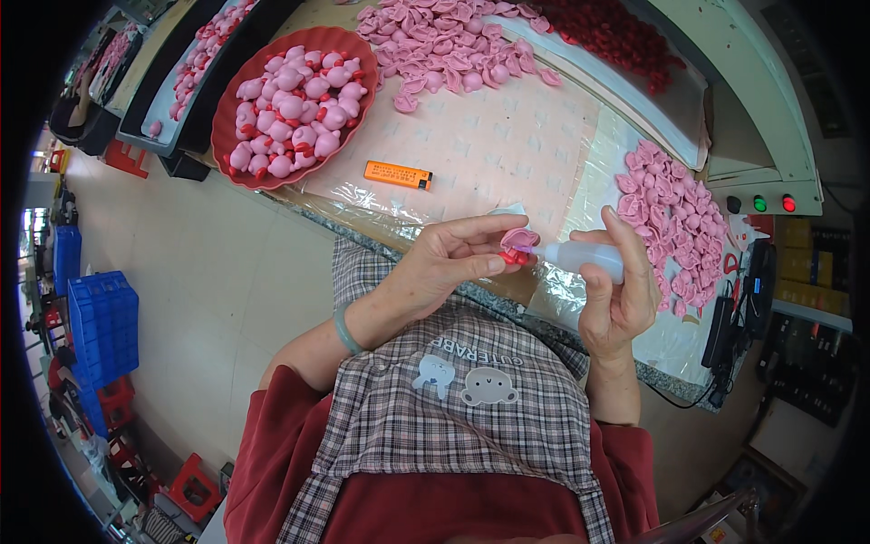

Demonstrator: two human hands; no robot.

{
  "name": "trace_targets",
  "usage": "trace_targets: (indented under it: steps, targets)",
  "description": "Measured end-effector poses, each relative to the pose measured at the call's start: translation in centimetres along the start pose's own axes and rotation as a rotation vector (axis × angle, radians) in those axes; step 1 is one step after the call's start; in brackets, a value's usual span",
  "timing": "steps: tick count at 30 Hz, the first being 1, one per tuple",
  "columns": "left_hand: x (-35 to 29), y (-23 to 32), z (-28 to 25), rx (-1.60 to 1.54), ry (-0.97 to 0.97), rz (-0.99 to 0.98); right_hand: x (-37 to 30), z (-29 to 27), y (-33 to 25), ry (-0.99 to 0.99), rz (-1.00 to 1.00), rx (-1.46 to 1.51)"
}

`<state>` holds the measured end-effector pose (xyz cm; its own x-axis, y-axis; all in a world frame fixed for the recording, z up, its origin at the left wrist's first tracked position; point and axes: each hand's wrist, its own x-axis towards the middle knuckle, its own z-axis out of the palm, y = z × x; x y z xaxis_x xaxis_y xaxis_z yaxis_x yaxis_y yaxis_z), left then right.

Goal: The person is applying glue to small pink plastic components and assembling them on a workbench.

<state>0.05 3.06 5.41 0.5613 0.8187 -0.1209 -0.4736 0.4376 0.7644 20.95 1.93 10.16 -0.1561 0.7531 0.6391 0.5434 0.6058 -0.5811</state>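
Pinching a pink plastic shell [518, 238] and red part [515, 257] in the left hand [439, 260], over the tabletop [489, 186]; clasping a translucent squeeze bottle [591, 259] in the right hand [627, 304]. Could flood the shell if squeezed too hard, or smear fingertips if aimed poorly.

Lighter [398, 175] lies on the worktable [494, 150]. Left of it, slightly beyond: bowl [223, 136], loaded with toy parts [290, 107]. Farther left and beyond lighter: long tray [194, 122] with more parts inside. Behind lighter, a bit right: heap of shell parts [453, 45]. Behind and well right of it: pile of small parts [616, 41]. Right of lighter, somewhat nearer: second shell heap [671, 227], then power strip [720, 322] farther right. In front of lighter, to its right: left hand [446, 261] with single shell part [520, 238]; farther right, right hand [621, 295] with squeeze bottle [589, 259], nozzle at that part. Far left of lighter, off the table: crates [104, 317].
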Motion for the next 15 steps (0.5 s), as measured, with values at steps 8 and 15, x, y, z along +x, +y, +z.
trace_targets:
  steps: [8,15]
  targets:
    - [0.09,-0.39,-0.2,0.003,-0.02,0.01,-0.16,-0.08,0.14,0.009,0.036,0.068]
    - [0.08,-0.43,-0.17,-0.051,-0.042,0.002,-0.21,-0.3,0.21,0.01,0.063,0.078]
